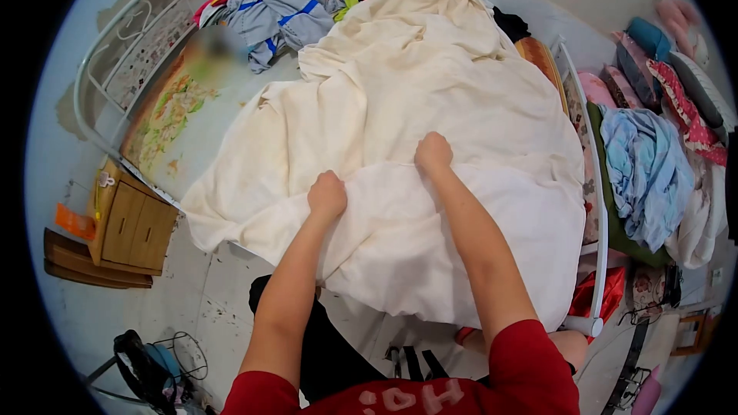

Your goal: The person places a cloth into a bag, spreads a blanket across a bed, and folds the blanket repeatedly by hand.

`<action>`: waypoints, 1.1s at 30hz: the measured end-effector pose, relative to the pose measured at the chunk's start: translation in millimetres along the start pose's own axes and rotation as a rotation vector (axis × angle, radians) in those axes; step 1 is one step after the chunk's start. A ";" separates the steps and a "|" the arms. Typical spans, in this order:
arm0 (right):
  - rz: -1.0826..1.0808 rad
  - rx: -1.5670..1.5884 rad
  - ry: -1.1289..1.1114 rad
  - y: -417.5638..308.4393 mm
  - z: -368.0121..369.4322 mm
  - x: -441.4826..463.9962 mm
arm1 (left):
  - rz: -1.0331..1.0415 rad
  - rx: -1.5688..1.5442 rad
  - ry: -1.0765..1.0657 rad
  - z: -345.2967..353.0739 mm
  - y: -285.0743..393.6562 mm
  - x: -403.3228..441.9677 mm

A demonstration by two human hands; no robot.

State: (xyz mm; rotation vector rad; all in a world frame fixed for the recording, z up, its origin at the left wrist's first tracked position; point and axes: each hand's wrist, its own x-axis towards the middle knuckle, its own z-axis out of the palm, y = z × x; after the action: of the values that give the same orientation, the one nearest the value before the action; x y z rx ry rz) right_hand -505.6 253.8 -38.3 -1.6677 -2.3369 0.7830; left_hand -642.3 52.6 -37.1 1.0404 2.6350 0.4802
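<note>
A large cream-white quilt (477,115) lies rumpled across the bed, its near part hanging over the front edge toward my knees. My left hand (327,194) is closed in a fist on the cloth, near the middle of its front part. Farther right and slightly higher, my right hand (434,151) is also closed on the quilt. A fold line runs across the fabric between the two hands. The fingertips of both hands are tucked under and hidden. On the left side the patterned mattress (177,123) shows, uncovered by the quilt.
White metal bed rails (83,107) stand at left and right. Piled clothes (284,15) lie at the back of the bed. Beyond the right rail are pillows and a light-blue cloth (646,169). A small wooden cabinet (134,223) stands at left, a fan-like wire frame (188,357) below it.
</note>
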 end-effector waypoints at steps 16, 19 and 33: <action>-0.489 0.423 0.333 -28.3 33.6 37.5 | 0.254 -0.285 0.575 -10.3 -7.7 13.1; -0.601 0.474 0.419 1.6 25.5 -29.9 | 0.178 -0.344 0.339 -14.2 2.0 1.8; -0.168 -0.217 0.495 289.6 -118.5 -278.1 | 1.027 -0.244 0.065 24.6 58.0 -115.8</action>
State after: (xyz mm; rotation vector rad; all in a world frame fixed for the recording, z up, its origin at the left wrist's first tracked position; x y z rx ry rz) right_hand -114.1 105.4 -38.0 -1.4954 -2.2134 0.0683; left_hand -516.3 16.9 -22.1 2.2389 1.8106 0.9923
